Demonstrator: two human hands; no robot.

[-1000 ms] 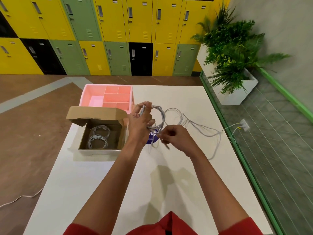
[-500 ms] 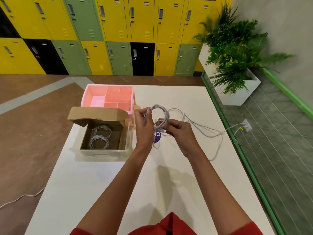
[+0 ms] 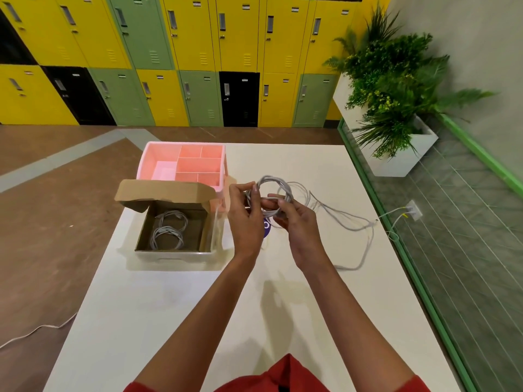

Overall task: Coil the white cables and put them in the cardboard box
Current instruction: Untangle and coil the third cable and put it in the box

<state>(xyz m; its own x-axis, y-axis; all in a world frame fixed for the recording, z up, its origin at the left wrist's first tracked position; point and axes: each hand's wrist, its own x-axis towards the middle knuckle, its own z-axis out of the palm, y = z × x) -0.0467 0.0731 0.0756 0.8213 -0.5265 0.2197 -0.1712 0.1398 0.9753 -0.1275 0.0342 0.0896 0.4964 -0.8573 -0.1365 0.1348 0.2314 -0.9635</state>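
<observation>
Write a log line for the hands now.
step: coiling | left hand: grips cable coil | right hand: pinches coil | tail: loose on table | cardboard box: open, coiled cable inside

Pale grey cables [image 3: 283, 190], brown cardboard box [image 3: 169, 193], pink organiser [image 3: 184, 162].

I'm watching the white cable [image 3: 270, 179] sitting as a tight ring of several loops, pinched between the left hand [image 3: 246, 219] and right hand [image 3: 297, 224], its loose tail [image 3: 349, 227] trailing off rightward. The cardboard box [image 3: 164, 190] is lying open at left, flap tilting back, with two coiled cables [image 3: 169, 229] resting flat inside.
</observation>
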